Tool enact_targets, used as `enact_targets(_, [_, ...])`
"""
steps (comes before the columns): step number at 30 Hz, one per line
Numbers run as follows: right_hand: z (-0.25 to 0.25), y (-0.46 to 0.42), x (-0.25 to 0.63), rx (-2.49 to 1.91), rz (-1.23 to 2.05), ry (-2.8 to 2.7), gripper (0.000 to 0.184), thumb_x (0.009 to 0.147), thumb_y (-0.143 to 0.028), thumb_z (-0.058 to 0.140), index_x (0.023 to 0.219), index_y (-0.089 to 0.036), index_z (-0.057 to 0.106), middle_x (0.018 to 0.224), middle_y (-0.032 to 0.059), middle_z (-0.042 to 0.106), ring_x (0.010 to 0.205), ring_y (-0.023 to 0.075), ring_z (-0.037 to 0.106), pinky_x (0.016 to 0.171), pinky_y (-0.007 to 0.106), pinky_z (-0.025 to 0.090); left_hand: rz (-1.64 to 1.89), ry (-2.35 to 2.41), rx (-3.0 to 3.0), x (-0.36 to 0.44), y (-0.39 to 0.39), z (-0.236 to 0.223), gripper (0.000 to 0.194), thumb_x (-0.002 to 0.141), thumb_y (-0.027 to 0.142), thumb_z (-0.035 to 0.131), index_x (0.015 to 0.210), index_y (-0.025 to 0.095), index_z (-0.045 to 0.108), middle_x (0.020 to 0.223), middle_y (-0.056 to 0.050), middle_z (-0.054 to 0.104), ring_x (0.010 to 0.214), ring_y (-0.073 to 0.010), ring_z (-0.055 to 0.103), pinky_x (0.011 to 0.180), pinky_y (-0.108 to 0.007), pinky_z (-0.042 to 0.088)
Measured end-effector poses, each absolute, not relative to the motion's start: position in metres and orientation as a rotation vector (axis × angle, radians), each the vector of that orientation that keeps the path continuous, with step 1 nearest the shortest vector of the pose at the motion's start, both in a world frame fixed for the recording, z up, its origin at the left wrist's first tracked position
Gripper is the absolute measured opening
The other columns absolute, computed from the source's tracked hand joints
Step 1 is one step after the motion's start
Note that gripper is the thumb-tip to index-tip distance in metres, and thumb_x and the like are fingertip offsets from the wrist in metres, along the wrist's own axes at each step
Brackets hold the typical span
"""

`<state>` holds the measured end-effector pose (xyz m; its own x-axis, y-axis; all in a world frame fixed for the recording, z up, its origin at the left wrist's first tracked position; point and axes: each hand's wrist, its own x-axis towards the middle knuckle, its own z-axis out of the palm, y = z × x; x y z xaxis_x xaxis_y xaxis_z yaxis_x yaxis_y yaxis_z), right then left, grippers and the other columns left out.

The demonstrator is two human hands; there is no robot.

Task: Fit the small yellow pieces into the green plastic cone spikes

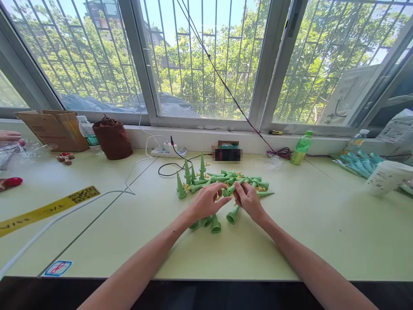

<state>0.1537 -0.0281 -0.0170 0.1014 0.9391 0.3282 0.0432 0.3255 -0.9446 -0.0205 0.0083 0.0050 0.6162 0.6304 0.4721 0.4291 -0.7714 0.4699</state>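
My right hand (pixel 248 199) is closed, its thumb and fingers pinching a green plastic watering spike (pixel 232 187) that slants above the table. My left hand (pixel 209 199) is beside the spike's wide end, thumb and fingers apart; whether it touches the spike is hard to see. Behind the hands lies a pile of more green spikes (pixel 222 177) with small yellow pieces (pixel 260 188) among them. Several spikes stand point up (pixel 181 187) at the pile's left. Near my wrists, others lie with their hollow ends toward me, such as one spike (pixel 216 225).
A power strip (pixel 167 150) with cables and a small box (pixel 227 151) stand along the windowsill. To the right are a green bottle (pixel 301 148) and a white cup (pixel 389 177). On the left are a brown pouch (pixel 112 138), a cardboard box (pixel 53 131) and another person's hand (pixel 9 136).
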Motion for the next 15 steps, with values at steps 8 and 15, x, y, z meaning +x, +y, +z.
enact_targets(8, [-0.0208,-0.0295,0.1551,-1.051,0.849,-1.424,0.037,0.091,-0.054,0.049,0.076,-0.021,0.047,0.053,-0.005,0.046,0.04,0.0093,0.04,0.038,0.024,0.032,0.834,0.751,2.41,-0.022,0.0089,0.0039,0.029,0.085,0.04,0.059,0.104,0.019,0.063,0.093,-0.004,0.067,0.068,-0.0137,0.059,0.057,-0.025,0.046])
enact_targets(15, [-0.0176,-0.0298,0.1586,-1.107,0.729,-1.509,0.035,0.091,-0.051,0.05,0.077,-0.019,0.05,0.061,-0.0021,0.051,0.046,0.0105,0.046,0.043,0.023,0.037,0.833,0.77,2.394,-0.0217,0.0118,-0.0004,0.026,0.083,0.037,0.061,0.101,0.018,0.063,0.089,-0.004,0.065,0.067,-0.0132,0.058,0.054,-0.023,0.045])
